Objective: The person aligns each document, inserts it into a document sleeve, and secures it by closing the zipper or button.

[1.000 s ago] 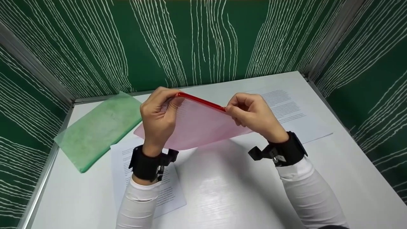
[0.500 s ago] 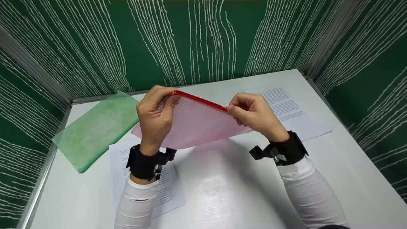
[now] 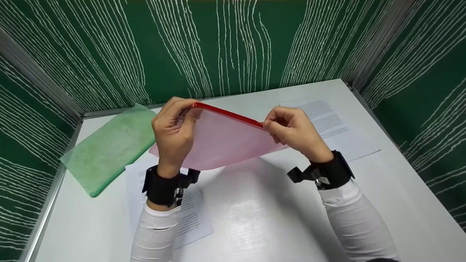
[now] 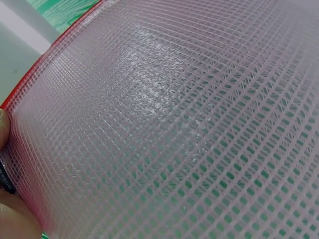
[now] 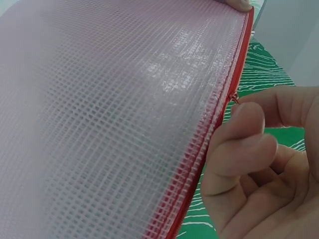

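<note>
A translucent pink mesh pouch point(image 3: 233, 145) with a red zipper edge point(image 3: 229, 114) is held above the table. The left hand point(image 3: 174, 134) grips its upper left corner, thumb in front and fingers behind. At the zipper, the right hand point(image 3: 293, 131) pinches the small slider pull point(image 5: 234, 97), which shows in the right wrist view. Mesh point(image 4: 164, 119) fills most of the left wrist view, with part of the left thumb point(image 4: 15, 219) at the lower left.
A green pouch point(image 3: 113, 149) lies at the table's left. One printed sheet point(image 3: 193, 222) lies partly under the left forearm, and another point(image 3: 327, 123) lies behind the right hand. The white table point(image 3: 247, 225) meets green walls with white lines.
The left hand and the pouch corner it grips have moved slightly left. The right hand has shifted a little to the right, still at the zipper, and more red edge shows between the hands.
</note>
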`<state>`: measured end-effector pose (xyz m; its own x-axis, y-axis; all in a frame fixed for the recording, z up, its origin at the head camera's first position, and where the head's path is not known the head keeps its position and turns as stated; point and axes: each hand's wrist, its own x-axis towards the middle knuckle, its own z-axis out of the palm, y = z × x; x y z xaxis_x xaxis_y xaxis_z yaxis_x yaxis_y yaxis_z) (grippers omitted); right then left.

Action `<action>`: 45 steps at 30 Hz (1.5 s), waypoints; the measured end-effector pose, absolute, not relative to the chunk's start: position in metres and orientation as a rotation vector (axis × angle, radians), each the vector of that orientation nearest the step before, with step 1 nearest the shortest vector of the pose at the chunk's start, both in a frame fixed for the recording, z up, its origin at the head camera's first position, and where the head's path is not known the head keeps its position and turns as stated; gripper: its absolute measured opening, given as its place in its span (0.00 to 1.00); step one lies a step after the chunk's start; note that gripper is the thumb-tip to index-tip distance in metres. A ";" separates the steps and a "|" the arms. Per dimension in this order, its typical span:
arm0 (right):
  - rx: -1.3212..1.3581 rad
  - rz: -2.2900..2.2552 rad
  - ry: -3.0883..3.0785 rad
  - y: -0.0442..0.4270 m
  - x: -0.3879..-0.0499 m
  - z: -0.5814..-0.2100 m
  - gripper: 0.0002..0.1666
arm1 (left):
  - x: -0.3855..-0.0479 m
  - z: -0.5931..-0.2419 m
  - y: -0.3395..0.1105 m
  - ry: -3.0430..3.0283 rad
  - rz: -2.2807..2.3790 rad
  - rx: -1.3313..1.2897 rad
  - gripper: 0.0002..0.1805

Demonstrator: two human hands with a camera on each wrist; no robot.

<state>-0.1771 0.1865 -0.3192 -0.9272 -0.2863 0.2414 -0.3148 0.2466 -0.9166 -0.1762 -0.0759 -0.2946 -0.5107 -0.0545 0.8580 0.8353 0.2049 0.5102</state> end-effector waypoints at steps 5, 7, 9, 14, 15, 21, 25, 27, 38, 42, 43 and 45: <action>0.567 1.836 -2.448 0.187 -0.177 -0.319 0.05 | -0.176 -0.295 -0.076 -1.683 -1.418 -0.740 0.05; 0.559 1.856 -2.441 0.186 -0.177 -0.319 0.05 | -0.176 -0.295 -0.076 -1.684 -1.419 -0.737 0.05; 0.548 1.876 -2.435 0.186 -0.177 -0.319 0.05 | -0.176 -0.295 -0.077 -1.686 -1.420 -0.732 0.05; 0.537 1.884 -2.437 0.187 -0.177 -0.320 0.05 | -0.171 -0.290 -0.076 -1.704 -1.428 -0.710 0.05; 0.535 1.884 -2.438 0.188 -0.177 -0.320 0.05 | -0.169 -0.287 -0.075 -1.704 -1.433 -0.706 0.04; 0.524 1.889 -2.443 0.192 -0.178 -0.323 0.06 | -0.161 -0.277 -0.076 -1.692 -1.449 -0.693 0.04; 0.524 1.886 -2.447 0.194 -0.179 -0.325 0.06 | -0.165 -0.281 -0.077 -1.688 -1.457 -0.691 0.04; 0.524 1.886 -2.449 0.194 -0.180 -0.325 0.06 | -0.169 -0.285 -0.079 -1.684 -1.461 -0.691 0.05; 0.532 1.912 -2.437 0.198 -0.179 -0.327 0.06 | -0.177 -0.297 -0.086 -1.679 -1.480 -0.677 0.06; 0.536 1.926 -2.425 0.202 -0.181 -0.329 0.06 | -0.176 -0.297 -0.087 -1.680 -1.487 -0.666 0.06; 0.534 1.926 -2.425 0.203 -0.181 -0.329 0.06 | -0.176 -0.297 -0.087 -1.681 -1.486 -0.665 0.06; 0.527 1.930 -2.423 0.204 -0.181 -0.331 0.06 | -0.174 -0.295 -0.085 -1.680 -1.490 -0.662 0.06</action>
